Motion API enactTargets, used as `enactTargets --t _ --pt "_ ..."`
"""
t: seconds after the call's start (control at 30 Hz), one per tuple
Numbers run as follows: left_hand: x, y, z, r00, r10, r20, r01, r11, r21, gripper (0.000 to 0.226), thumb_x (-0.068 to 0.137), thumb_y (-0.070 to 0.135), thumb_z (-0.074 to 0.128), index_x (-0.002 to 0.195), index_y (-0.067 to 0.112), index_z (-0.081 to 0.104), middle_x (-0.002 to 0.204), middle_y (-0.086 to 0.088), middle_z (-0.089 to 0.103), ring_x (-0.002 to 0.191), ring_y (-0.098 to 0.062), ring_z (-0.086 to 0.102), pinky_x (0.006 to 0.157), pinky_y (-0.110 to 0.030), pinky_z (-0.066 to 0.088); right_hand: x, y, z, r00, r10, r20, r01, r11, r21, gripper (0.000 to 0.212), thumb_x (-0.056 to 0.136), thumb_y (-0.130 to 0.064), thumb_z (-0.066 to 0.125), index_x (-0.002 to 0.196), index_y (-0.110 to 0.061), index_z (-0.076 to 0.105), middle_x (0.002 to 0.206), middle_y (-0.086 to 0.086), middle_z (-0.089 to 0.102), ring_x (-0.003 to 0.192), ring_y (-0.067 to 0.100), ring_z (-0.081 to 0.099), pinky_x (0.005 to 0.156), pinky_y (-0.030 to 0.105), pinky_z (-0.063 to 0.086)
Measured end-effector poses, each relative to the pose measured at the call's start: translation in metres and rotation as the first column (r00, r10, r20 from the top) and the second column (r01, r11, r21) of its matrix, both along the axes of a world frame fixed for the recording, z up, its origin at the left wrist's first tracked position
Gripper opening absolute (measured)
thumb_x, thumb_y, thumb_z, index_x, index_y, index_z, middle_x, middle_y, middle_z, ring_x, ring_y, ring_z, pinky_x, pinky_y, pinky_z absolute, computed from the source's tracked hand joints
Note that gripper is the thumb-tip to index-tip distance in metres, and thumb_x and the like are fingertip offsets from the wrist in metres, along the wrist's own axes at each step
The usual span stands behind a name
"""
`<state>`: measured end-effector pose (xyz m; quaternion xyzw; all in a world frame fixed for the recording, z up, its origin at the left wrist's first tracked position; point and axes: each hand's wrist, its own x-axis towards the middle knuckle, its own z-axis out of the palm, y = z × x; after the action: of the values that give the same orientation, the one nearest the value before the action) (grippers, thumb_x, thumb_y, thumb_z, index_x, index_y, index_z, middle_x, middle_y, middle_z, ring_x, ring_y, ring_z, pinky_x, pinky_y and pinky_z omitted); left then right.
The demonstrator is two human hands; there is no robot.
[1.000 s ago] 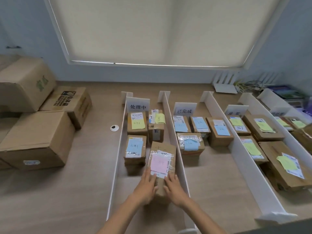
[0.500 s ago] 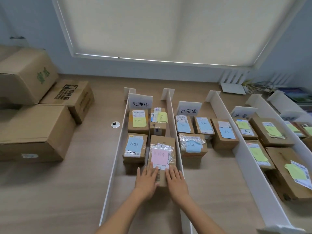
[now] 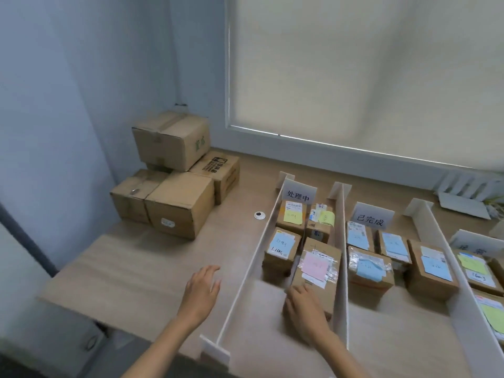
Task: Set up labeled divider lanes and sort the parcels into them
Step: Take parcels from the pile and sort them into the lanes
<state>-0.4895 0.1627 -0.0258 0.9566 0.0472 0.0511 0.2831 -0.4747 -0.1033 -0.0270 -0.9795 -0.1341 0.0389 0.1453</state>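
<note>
A cardboard parcel with a pink note (image 3: pixel 316 271) lies in the leftmost lane, between two white dividers (image 3: pixel 256 268) (image 3: pixel 341 255). My right hand (image 3: pixel 305 309) rests on its near end with the fingers laid flat. My left hand (image 3: pixel 201 287) hovers outside the lane, over the bare tabletop, fingers relaxed and holding nothing. Behind the pink parcel sit three more parcels, one with a blue note (image 3: pixel 282 245). A white label card (image 3: pixel 298 193) stands at the lane's far end. A second label card (image 3: pixel 371 218) heads the neighbouring lane of blue-noted parcels (image 3: pixel 368 268).
Several large cardboard boxes (image 3: pixel 180 203) are stacked at the table's far left corner by the wall. A small round white object (image 3: pixel 259 215) lies on the table left of the lanes. More dividers (image 3: pixel 447 257) and yellow-noted parcels (image 3: pixel 476 268) fill the right side.
My left hand has left the pink-noted parcel and moved left, outside the lane. My right hand stays on the parcel. The view has swung to the left.
</note>
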Motion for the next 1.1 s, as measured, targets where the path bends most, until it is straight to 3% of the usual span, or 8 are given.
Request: enactTargets --t 0.13,0.43,0.53,0.63,0.77,0.9,1.0,1.1 --pt "-0.02 0.06 0.022 0.986 0.154 0.057 -0.149 0.986 -0.073 0.033 0.095 0.018 0.049 0.127 0.012 0.054 0.126 -0.006 0.056 0.118 -0.022 0.05 0.101 -0.031 0.038 0.004 0.054 0.026 0.998 0.051 0.043 -0.056 0.99 0.132 0.028 0.098 -0.027 0.043 0.122 -0.025 0.058 0.125 -0.009 0.057 0.117 0.009 0.048 0.098 0.022 0.037" --pt "0.006 0.175 0.019 0.96 0.274 0.049 -0.264 0.952 -0.153 0.026 0.095 0.017 0.047 0.118 0.011 0.06 0.122 -0.007 0.058 0.114 -0.023 0.051 0.098 -0.032 0.039 0.055 0.191 0.042 0.998 0.029 -0.062 -0.006 0.939 0.343 0.025 0.095 -0.015 0.045 0.108 -0.015 0.067 0.109 -0.002 0.068 0.103 0.016 0.06 0.084 0.026 0.044" --pt "0.032 0.218 0.011 0.962 0.271 0.014 -0.264 0.946 -0.187 0.023 0.095 0.017 0.048 0.112 0.012 0.063 0.119 -0.006 0.059 0.111 -0.022 0.053 0.096 -0.031 0.04 0.09 0.246 0.046 0.947 -0.072 -0.314 0.246 0.791 0.56 0.026 0.092 -0.009 0.043 0.097 -0.014 0.068 0.096 0.005 0.068 0.086 0.019 0.06 0.07 0.025 0.043" --pt "0.065 0.263 0.004 0.964 0.264 -0.018 -0.262 0.943 -0.205 0.021 0.095 0.017 0.047 0.109 0.014 0.063 0.117 -0.003 0.059 0.11 -0.022 0.053 0.094 -0.031 0.041 0.142 0.302 0.044 0.824 -0.151 -0.546 0.516 0.598 0.613 0.024 0.094 -0.012 0.04 0.101 -0.011 0.063 0.096 0.009 0.061 0.079 0.022 0.053 0.065 0.028 0.044" --pt "0.103 0.309 -0.006 0.968 0.244 -0.059 -0.251 0.94 -0.231 0.022 0.096 0.019 0.045 0.11 0.017 0.062 0.115 0.0 0.057 0.109 -0.018 0.052 0.09 -0.028 0.04 0.206 0.364 0.041 0.725 -0.247 -0.643 0.667 0.484 0.566 0.022 0.097 -0.023 0.045 0.112 -0.01 0.053 0.104 0.01 0.05 0.096 0.029 0.052 0.078 0.039 0.048" --pt "0.134 0.338 -0.022 0.975 0.205 -0.084 -0.22 0.938 -0.267 0.022 0.097 0.02 0.044 0.111 0.02 0.061 0.115 0.004 0.055 0.107 -0.013 0.052 0.089 -0.024 0.041 0.259 0.404 0.026 0.616 -0.309 -0.724 0.77 0.431 0.471 0.051 0.096 -0.035 0.049 0.136 -0.006 0.037 0.136 0.015 0.04 0.124 0.037 0.041 0.085 0.048 0.046" --pt "0.151 0.352 -0.038 0.977 0.188 -0.104 -0.211 0.935 -0.286 0.023 0.098 0.02 0.043 0.113 0.021 0.06 0.116 0.007 0.054 0.106 -0.009 0.051 0.086 -0.018 0.039 0.29 0.418 0.004 0.573 -0.332 -0.749 0.809 0.374 0.453 0.069 0.092 -0.044 0.053 0.144 -0.007 0.026 0.148 0.015 0.03 0.131 0.039 0.035 0.094 0.054 0.044" --pt "0.161 0.362 -0.051 0.975 0.18 -0.128 -0.21 0.932 -0.297 0.023 0.097 0.018 0.044 0.113 0.022 0.059 0.116 0.008 0.054 0.108 -0.008 0.051 0.086 -0.016 0.036 0.307 0.427 -0.021 0.555 -0.338 -0.76 0.828 0.313 0.465 0.069 0.09 -0.044 0.057 0.141 -0.006 0.029 0.143 0.016 0.036 0.128 0.041 0.039 0.098 0.058 0.041"
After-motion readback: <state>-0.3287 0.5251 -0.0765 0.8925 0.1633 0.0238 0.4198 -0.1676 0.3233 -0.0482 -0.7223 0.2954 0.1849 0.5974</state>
